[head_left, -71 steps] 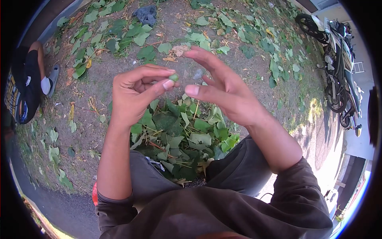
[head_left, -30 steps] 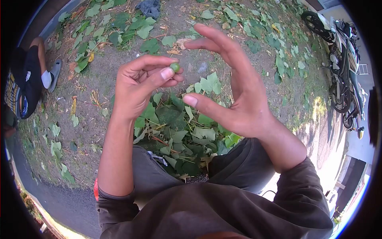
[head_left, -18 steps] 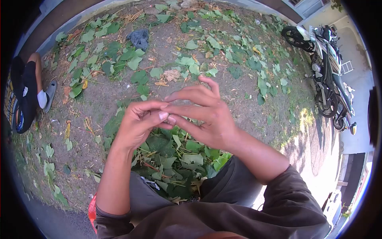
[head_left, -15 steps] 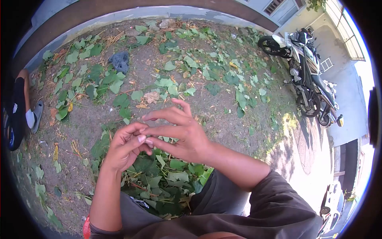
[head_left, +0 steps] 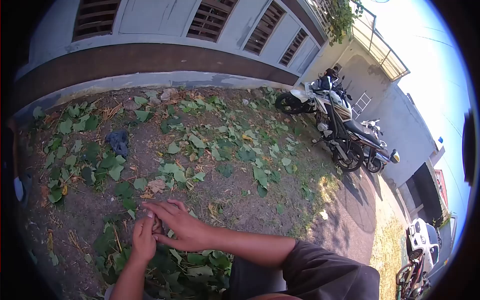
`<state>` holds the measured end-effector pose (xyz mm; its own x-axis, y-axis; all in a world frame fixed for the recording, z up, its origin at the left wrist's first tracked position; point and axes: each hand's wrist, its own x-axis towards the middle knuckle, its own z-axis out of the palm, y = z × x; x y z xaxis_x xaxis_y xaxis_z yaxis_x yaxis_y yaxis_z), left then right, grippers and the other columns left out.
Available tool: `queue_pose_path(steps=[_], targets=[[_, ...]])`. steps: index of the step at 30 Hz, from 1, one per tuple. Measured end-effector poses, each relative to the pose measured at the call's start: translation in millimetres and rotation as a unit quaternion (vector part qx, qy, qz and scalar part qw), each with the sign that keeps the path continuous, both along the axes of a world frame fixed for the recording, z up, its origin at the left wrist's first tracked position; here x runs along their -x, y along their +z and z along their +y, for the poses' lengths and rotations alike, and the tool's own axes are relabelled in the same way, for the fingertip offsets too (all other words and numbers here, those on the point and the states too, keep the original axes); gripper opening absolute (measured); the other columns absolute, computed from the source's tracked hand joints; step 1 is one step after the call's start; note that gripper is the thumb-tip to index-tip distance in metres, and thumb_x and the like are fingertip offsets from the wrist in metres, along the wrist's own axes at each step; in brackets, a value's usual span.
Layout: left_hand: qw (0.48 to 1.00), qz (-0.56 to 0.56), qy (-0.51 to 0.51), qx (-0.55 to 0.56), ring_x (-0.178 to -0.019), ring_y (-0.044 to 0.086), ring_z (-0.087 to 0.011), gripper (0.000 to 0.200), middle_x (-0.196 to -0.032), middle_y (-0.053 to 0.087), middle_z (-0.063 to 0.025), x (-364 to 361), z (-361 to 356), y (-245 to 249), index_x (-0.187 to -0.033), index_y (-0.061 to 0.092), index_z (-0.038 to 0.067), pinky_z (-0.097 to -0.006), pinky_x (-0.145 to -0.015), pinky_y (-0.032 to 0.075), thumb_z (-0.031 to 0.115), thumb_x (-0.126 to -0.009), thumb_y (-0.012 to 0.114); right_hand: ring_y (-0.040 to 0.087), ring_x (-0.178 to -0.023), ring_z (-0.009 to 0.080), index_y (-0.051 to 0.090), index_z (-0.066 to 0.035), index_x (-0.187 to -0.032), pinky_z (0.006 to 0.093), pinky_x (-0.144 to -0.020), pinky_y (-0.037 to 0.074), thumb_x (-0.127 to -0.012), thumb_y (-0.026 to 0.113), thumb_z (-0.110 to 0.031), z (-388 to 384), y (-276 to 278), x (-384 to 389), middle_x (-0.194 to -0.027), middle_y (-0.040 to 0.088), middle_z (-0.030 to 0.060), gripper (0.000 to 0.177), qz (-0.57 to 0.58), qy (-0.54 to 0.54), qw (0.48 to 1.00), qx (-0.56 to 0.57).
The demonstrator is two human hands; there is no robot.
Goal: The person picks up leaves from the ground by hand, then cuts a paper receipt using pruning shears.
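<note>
My left hand (head_left: pixel 144 241) is closed, its thumb pointing up and its fingers curled in against the other hand. Over its fingertips lies my right hand (head_left: pixel 184 229), fingers bent and pressed together, thumb underneath. The two hands touch; whatever is pinched between them, if anything, is hidden. Just below them a heap of green leaves (head_left: pixel 200 271) lies between my legs, partly covered by my forearms.
Loose leaves (head_left: pixel 240 150) are scattered over the dirt. A dark crumpled plastic bag (head_left: pixel 117 142) lies left of centre. Ahead runs a low wall (head_left: pixel 165 62). Motorcycles (head_left: pixel 345 127) stand at right, a white car (head_left: pixel 424 240) farther off. Another person's leg (head_left: pixel 17 185) shows at the left edge.
My view has tilted up and turned, bringing more wall and sky in. The hands sit lower and more left in view, and the right hand's fingers have closed down over the left.
</note>
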<state>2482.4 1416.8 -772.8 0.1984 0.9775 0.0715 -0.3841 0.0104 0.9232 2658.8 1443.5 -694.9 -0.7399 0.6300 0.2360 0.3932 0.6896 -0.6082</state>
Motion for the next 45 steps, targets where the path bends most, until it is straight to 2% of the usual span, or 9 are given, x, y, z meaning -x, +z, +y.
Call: queue_pose_path(steps=[10, 14, 17, 19, 23, 27, 34, 39, 45], targets=[[0.901, -0.337, 0.197, 0.189, -0.091, 0.066, -0.0175, 0.031, -0.096, 0.066, -0.0035, -5.9, 15.8, -20.0, -0.104, 0.062, 0.011, -0.0325, -0.083, 0.053, 0.035, -0.105, 0.043, -0.001, -0.163, 0.0393, -0.003, 0.001, -0.167, 0.0565, -0.128, 0.005, -0.108, 0.036, -0.061, -26.2, -3.2, 21.1, -0.175, -0.006, 0.0241, 0.094, -0.138, 0.026, 0.990, 0.008], [0.976, 0.119, 0.176, -0.056, -0.078, 0.065, -0.0221, 0.024, -0.092, 0.065, -0.0099, -28.0, -3.7, -0.7, -0.101, 0.062, 0.003, -0.0371, -0.070, 0.048, 0.023, -0.107, 0.048, 0.000, -0.163, 0.0360, 0.002, 0.000, -0.167, 0.0509, -0.129, 0.007, -0.110, 0.031, -0.061, 11.4, -34.3, 18.3, -0.176, 0.000, 0.0198, 0.089, 0.094, -0.064, 0.985, 0.131], [0.948, 0.203, 0.181, -0.165, -0.075, 0.065, -0.0267, 0.012, -0.088, 0.062, -0.0157, -44.3, -15.7, 27.7, -0.100, 0.061, 0.001, -0.0398, -0.070, 0.050, 0.012, -0.102, 0.060, 0.014, -0.163, 0.0308, 0.014, 0.000, -0.167, 0.0444, -0.130, 0.012, -0.108, 0.028, -0.065, 25.6, -30.6, 22.6, -0.175, 0.015, 0.0163, 0.089, 0.333, -0.120, 0.861, 0.366], [0.903, 0.287, 0.186, -0.261, -0.080, 0.066, -0.0318, 0.009, -0.090, 0.064, -0.0145, -41.8, -11.4, 34.2, -0.102, 0.063, 0.000, -0.0417, -0.074, 0.052, 0.009, -0.098, 0.063, 0.026, -0.159, 0.0293, 0.026, -0.001, -0.164, 0.0422, -0.130, 0.018, -0.107, 0.029, -0.068, 34.2, -27.6, 13.3, -0.172, 0.027, 0.0158, 0.088, 0.475, -0.039, 0.614, 0.629], [0.831, 0.392, 0.211, -0.332, -0.124, 0.055, -0.0369, 0.027, -0.128, 0.061, -0.0186, -33.7, -6.0, 37.4, -0.120, 0.063, 0.001, -0.0506, -0.106, 0.040, 0.022, -0.103, 0.059, 0.031, -0.157, 0.0263, 0.029, -0.002, -0.164, 0.0416, -0.130, 0.021, -0.107, 0.031, -0.066, 17.3, -30.5, 15.7, -0.170, 0.032, 0.0137, 0.086, 0.516, 0.069, 0.510, 0.685], [0.873, 0.305, 0.238, -0.296, -0.147, 0.036, -0.0427, 0.055, -0.159, 0.042, -0.0220, -51.8, -7.5, 24.5, -0.147, 0.048, 0.002, -0.0570, -0.119, 0.024, 0.039, -0.108, 0.046, 0.036, -0.154, 0.0306, 0.032, 0.003, -0.161, 0.0417, -0.128, 0.027, -0.107, 0.043, -0.061, -7.1, -19.9, 34.0, -0.166, 0.038, 0.0193, 0.085, 0.543, -0.129, 0.534, 0.635], [0.946, -0.018, 0.321, -0.046, -0.161, 0.019, -0.0318, 0.088, -0.173, 0.022, -0.0189, -31.9, 33.0, -17.4, -0.165, 0.027, 0.007, -0.0510, -0.129, 0.007, 0.072, -0.106, 0.019, 0.006, -0.163, 0.0279, 0.008, -0.001, -0.168, 0.0382, -0.131, 0.005, -0.115, 0.024, -0.045, -50.6, -61.2, 41.9, -0.177, 0.008, 0.0157, 0.071, 0.227, -0.042, 0.925, 0.301], [0.909, -0.383, 0.076, 0.148, -0.161, 0.020, -0.0308, 0.104, -0.174, 0.022, -0.0157, -42.3, 16.7, -20.2, -0.167, 0.024, 0.012, -0.0476, -0.130, 0.007, 0.087, -0.096, 0.027, 0.003, -0.163, 0.0350, 0.009, 0.001, -0.167, 0.0458, -0.130, 0.000, -0.112, 0.031, -0.046, -26.5, -43.4, 37.8, -0.175, 0.008, 0.0222, 0.076, 0.105, 0.022, 0.994, 0.030], [0.907, -0.402, 0.101, 0.078, -0.160, 0.023, -0.0260, 0.117, -0.173, 0.026, -0.0144, -36.5, 15.1, -21.2, -0.168, 0.021, 0.007, -0.0443, -0.129, 0.011, 0.094, -0.089, 0.028, -0.004, -0.163, 0.0347, 0.007, -0.001, -0.168, 0.0490, -0.129, -0.007, -0.109, 0.025, -0.058, -21.5, -49.4, 32.5, -0.176, 0.004, 0.0218, 0.084, 0.067, -0.012, 0.994, 0.090]])
